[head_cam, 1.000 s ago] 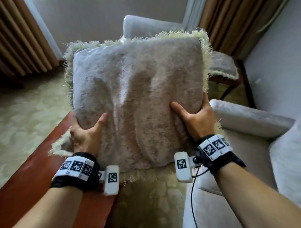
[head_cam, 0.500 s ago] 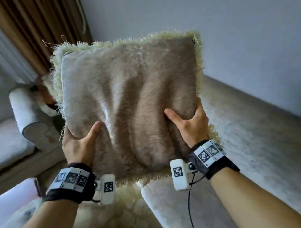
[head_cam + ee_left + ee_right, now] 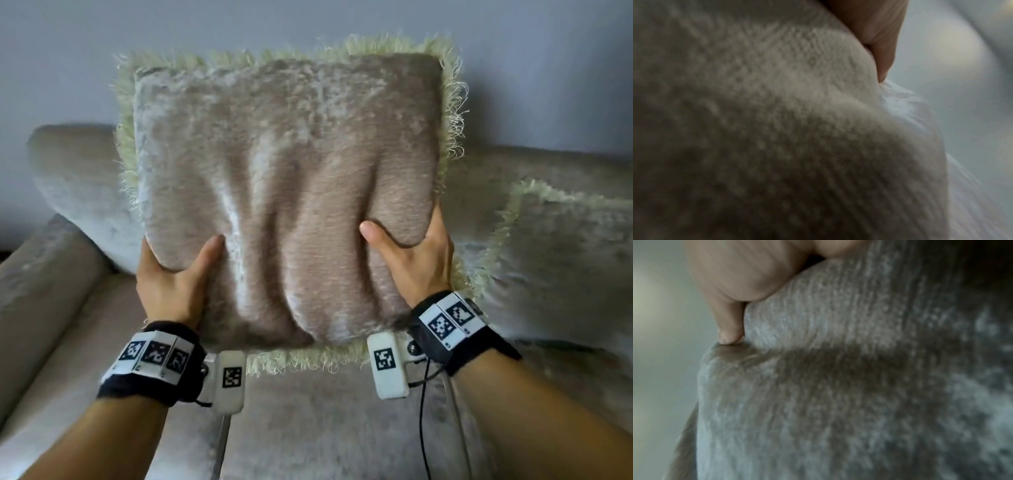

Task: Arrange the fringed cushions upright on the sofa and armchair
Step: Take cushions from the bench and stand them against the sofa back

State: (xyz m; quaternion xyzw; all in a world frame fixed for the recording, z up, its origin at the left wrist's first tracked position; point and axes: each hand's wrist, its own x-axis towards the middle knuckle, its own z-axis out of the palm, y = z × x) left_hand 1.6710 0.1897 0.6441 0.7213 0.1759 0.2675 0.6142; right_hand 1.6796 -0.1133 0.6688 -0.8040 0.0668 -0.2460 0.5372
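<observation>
A beige plush cushion (image 3: 287, 178) with a pale green fringe hangs upright in the air in front of the sofa (image 3: 308, 428). My left hand (image 3: 174, 277) grips its lower left corner, thumb on the front. My right hand (image 3: 411, 260) grips its lower right side, thumb pressed into the pile. The fingers of both hands are hidden behind it. Close up, the left wrist view shows the cushion (image 3: 777, 138) under a thumb (image 3: 877, 37). In the right wrist view the cushion (image 3: 838, 386) is dented by a thumb (image 3: 729, 321). A second fringed cushion (image 3: 565, 260) leans on the sofa back at the right.
The sofa's rolled left armrest (image 3: 37, 301) lies at the left, with a plain back cushion (image 3: 82, 192) beside it. A grey wall (image 3: 308, 20) rises behind the sofa. The seat below the held cushion is bare.
The view has swung from the armchair and red table round to face the sofa. Both hands kept the same grip and carried the cushion along; it now hangs squarely before the sofa back.
</observation>
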